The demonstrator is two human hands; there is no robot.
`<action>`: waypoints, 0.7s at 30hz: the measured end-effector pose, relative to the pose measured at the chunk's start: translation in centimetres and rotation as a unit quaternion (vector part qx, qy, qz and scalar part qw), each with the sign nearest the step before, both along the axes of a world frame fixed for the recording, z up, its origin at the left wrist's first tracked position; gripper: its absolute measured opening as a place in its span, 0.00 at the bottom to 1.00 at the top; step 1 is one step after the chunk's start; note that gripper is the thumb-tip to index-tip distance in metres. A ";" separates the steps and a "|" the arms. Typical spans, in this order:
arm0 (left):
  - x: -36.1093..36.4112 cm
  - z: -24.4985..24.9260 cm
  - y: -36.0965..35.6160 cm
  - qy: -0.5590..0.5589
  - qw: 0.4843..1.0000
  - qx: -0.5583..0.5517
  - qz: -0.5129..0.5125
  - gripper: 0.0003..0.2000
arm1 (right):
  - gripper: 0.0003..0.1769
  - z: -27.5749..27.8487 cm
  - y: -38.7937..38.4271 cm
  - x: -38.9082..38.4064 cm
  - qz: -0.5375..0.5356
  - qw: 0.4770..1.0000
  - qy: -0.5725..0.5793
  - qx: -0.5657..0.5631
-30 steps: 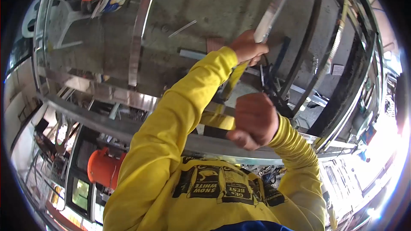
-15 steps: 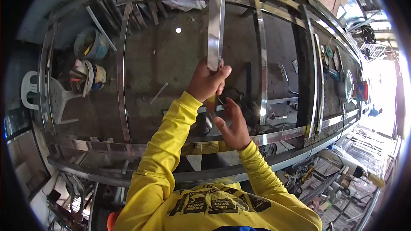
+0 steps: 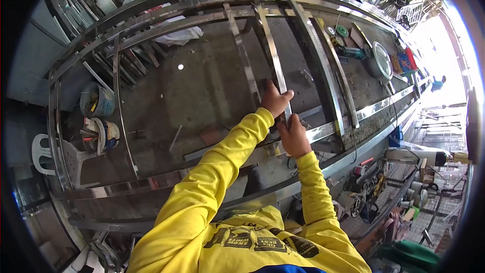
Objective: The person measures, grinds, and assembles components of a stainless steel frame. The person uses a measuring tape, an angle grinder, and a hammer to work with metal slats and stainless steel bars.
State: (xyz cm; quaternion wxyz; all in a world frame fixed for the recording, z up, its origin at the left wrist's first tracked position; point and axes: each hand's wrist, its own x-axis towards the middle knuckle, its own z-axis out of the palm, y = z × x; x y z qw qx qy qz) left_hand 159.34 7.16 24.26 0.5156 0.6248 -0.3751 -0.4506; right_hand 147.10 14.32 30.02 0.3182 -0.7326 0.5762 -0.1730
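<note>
A shiny square metal tube (image 3: 270, 45) slants away from me across the big rectangular metal frame (image 3: 151, 182), its far end by the far rails. My left hand (image 3: 276, 101) is wrapped round its lower part, thumb along the right side. Just below, at the near end, my right hand (image 3: 295, 139) grips the same tube with the thumb pointing up. Both hands are close to the frame's near rail; whether the tube touches that rail is hidden by my fingers. Left of the tube runs a crossbar (image 3: 240, 45), and to the right lies a wider bar (image 3: 321, 65).
Beyond the wider bar are a teal power tool (image 3: 352, 52), a round basin (image 3: 381, 63) and a red-and-blue container (image 3: 405, 61). Two buckets, one pale blue (image 3: 97, 102) and one white (image 3: 107, 135), stand left near a white plastic chair (image 3: 76, 159). Cluttered tools fill the lower right.
The tube has shifted right and now lies lower among the crossbars. My right hand, earlier with fingers apart near its end, has closed on it. My view has turned.
</note>
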 end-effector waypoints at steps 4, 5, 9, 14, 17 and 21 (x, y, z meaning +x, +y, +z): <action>-1.8 -3.7 -4.4 -0.040 0.998 0.050 -0.001 0.37 | 0.20 -4.0 -4.9 -1.8 0.021 1.000 0.011 0.010; -2.7 -6.3 -5.7 -0.138 0.989 0.016 0.058 0.36 | 0.20 -4.3 -5.8 -2.0 0.024 0.999 0.007 0.024; -2.9 -3.3 -6.9 0.125 0.985 0.105 0.062 0.30 | 0.23 -5.5 -7.7 -2.7 0.027 0.997 0.022 0.065; -3.3 -10.0 -8.3 0.049 0.990 0.095 0.092 0.25 | 0.27 -11.8 -10.2 -5.1 0.125 0.990 -0.057 0.042; -3.7 -6.6 -7.6 0.178 0.975 0.090 0.099 0.21 | 0.26 -10.8 -11.5 -5.0 0.142 0.932 -0.170 0.288; -3.9 -6.0 -7.4 0.201 0.970 0.085 0.107 0.18 | 0.22 -10.3 -11.0 -5.0 0.111 0.904 -0.219 0.349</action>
